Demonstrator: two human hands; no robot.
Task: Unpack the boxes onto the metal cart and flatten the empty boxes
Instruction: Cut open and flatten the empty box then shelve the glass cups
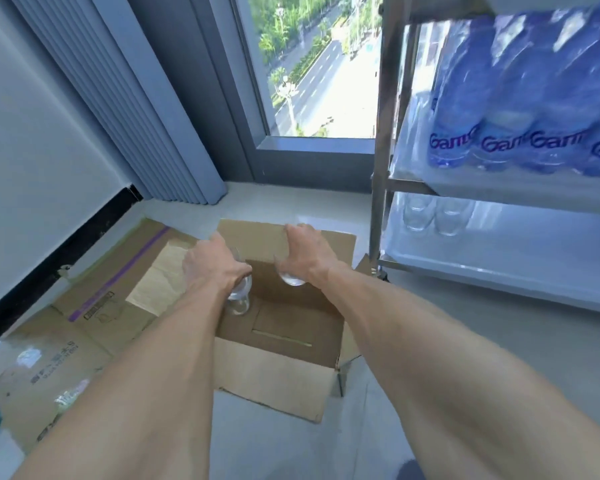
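Box (278,372) on floor (413,393) nr window (319,64)

The left hand (211,268) covers most of the clear glass (240,292) it grips, and the right hand (305,254) hides all but the base of its own glass (291,277). The bottle pack (520,98) on the cart (378,202) is blurred and cut by the right edge. Print on the flattened cardboard (63,355) is unreadable.

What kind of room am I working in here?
Probably an upper-floor office or storeroom corner: a tall window overlooks a street far below, vertical blinds hang beside it, and a metal cart holds packed water bottles.
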